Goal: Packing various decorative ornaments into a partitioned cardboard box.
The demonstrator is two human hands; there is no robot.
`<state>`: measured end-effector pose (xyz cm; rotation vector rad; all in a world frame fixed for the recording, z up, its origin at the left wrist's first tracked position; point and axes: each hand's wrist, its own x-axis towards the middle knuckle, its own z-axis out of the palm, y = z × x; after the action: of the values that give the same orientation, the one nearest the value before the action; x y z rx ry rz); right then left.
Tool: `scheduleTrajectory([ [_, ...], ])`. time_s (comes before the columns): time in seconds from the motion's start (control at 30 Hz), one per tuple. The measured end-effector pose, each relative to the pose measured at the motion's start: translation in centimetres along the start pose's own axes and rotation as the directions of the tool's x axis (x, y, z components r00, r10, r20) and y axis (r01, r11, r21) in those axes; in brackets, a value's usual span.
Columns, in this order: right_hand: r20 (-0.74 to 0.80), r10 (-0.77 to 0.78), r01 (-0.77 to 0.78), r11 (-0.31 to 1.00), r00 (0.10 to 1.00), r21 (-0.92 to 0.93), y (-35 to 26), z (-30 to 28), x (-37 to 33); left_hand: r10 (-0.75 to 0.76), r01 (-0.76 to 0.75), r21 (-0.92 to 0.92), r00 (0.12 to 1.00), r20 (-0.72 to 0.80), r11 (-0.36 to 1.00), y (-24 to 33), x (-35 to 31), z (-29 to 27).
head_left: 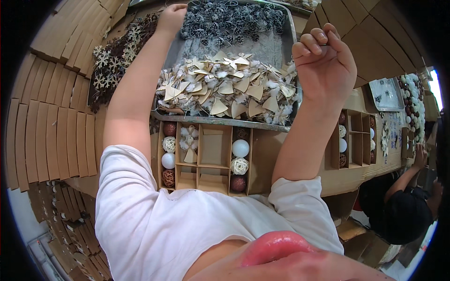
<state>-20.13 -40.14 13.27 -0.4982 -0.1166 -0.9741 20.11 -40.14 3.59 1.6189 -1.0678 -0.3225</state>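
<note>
My left hand (171, 19) reaches to the far left corner of a metal tray (225, 122), fingertips pressed together beside dark, frosted pinecones (218, 21). Anything between those fingertips is too small to make out. Over the tray's right rim, my right hand (328, 61) is raised palm up with curled fingers; a thin dark bit shows near the fingertips, its kind unclear. Wooden angel ornaments (234, 86) with white fluff fill the tray's near half. Close to my chest, a divided cardboard box (201, 140) holds balls in both side columns and angel ornaments (189, 140) in one compartment.
Brown and cream snowflake ornaments (112, 65) lie left of the tray. Stacked cardboard boxes (51, 136) line the left side; more cartons (375, 37) stand at the upper right. Another divided box (356, 140) sits to the right. A person in black (398, 206) works at the far right.
</note>
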Motion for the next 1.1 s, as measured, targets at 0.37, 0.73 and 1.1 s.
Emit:
scheduleTrajectory([
  [0.37, 0.012, -0.031, 0.031, 1.0, 0.999, 0.001, -0.7, -0.2, 0.0, 0.306, -0.427, 0.81, 0.896, 0.321, 0.401, 6.4, -2.2, 5.9],
  [0.73, 0.002, -0.01, 0.01, 0.999, 1.0, -0.031, 0.3, -0.5, 0.3, 0.655, -0.58, 0.575, 0.75, 0.097, 0.578, 11.5, -1.3, 2.1],
  [1.1, -0.04, 0.012, -0.016, 0.996, 0.999, -0.092, 2.2, 0.2, 0.4, 0.486, -0.415, 0.494, 0.874, -0.019, 0.764, 12.2, -3.0, -1.9],
])
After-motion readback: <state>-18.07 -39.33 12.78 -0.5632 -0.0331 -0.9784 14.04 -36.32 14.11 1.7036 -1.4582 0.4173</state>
